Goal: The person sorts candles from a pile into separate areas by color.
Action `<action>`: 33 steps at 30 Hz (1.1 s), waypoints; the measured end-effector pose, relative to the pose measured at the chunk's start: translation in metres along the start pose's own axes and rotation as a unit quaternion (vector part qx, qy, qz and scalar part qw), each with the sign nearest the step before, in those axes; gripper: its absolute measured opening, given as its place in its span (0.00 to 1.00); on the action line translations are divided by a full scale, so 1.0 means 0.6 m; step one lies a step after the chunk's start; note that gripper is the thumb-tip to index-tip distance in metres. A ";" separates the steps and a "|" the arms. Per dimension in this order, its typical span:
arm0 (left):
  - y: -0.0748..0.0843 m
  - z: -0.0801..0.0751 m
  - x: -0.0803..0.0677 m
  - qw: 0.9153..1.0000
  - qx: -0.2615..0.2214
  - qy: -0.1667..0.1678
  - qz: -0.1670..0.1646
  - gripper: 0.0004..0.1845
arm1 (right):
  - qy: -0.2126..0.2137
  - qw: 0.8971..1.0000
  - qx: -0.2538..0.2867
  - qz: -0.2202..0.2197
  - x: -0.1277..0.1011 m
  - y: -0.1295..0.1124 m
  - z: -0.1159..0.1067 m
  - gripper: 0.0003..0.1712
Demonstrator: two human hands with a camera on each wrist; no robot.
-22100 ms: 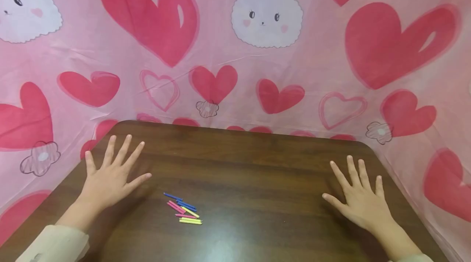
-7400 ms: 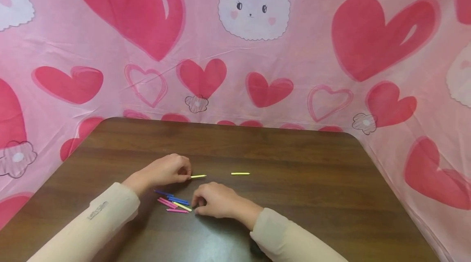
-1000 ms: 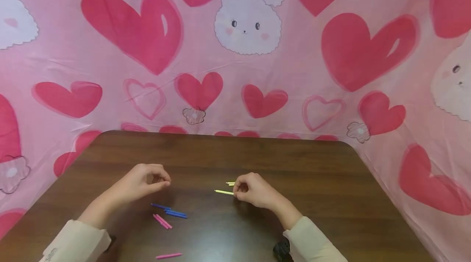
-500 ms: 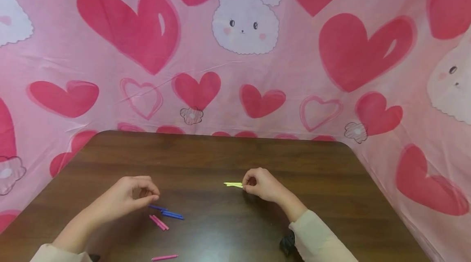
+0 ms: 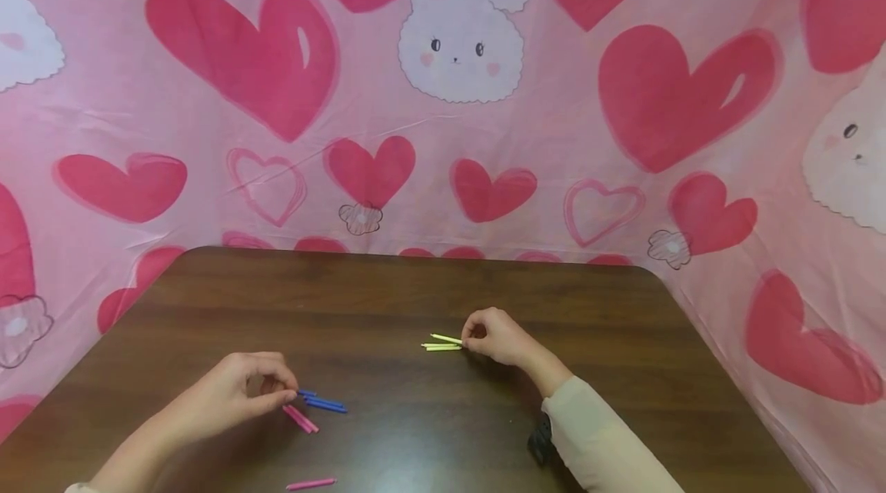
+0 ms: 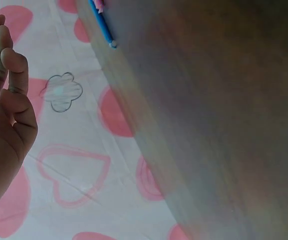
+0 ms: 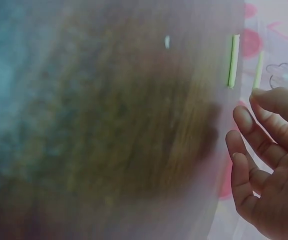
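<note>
Small coloured sticks lie on a dark wooden table (image 5: 415,285). My left hand (image 5: 249,393) hovers with thumb and forefinger tips together at the near ends of two pink sticks (image 5: 301,419) and the blue sticks (image 5: 322,402). In the left wrist view the left hand (image 6: 6,90) shows no stick between its fingers, and a blue stick (image 6: 102,24) lies apart from it. My right hand (image 5: 493,334) pinches the end of a yellow stick (image 5: 446,338), angled just over two more yellow sticks (image 5: 441,347). The right wrist view shows the curled fingers (image 7: 263,140) beside the yellow sticks (image 7: 232,61).
One more pink stick (image 5: 311,484) lies alone near the table's front edge. A pink cloth printed with hearts and rabbits (image 5: 457,131) hangs close behind the table and along both sides. The table's rounded back corners lie left and right.
The right hand carried a yellow stick back and right to the two other yellow sticks. The left hand drew nearer and lower, onto the ends of the pink and blue sticks.
</note>
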State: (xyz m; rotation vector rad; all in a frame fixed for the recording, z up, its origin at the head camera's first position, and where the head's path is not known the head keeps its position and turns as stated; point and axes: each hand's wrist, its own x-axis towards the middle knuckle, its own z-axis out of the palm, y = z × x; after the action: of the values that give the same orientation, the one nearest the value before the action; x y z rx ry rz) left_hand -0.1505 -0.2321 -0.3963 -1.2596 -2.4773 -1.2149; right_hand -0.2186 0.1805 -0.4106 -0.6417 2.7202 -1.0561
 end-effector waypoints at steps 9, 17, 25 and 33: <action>0.000 0.015 -0.011 0.999 -0.026 -0.045 0.001 0.09 | -0.011 1.000 -0.015 0.011 0.017 0.000 0.000 0.05; 0.002 0.028 -0.028 0.998 -0.012 -0.059 0.031 0.09 | -0.027 0.999 -0.037 0.010 0.030 -0.006 0.001 0.06; 0.005 0.036 -0.038 0.996 -0.008 -0.091 0.013 0.09 | -0.033 0.998 -0.054 -0.009 0.036 -0.007 0.008 0.06; 0.012 0.038 -0.050 0.989 -0.017 -0.145 -0.036 0.06 | -0.032 0.998 -0.056 -0.014 0.037 -0.001 0.010 0.05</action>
State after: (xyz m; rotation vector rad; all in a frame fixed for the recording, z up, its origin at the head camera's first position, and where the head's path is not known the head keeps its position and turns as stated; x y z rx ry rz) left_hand -0.1200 -0.2328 -0.4198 -1.4620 -2.7350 -1.1677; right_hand -0.2364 0.1668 -0.4142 -0.7199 2.7384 -0.8767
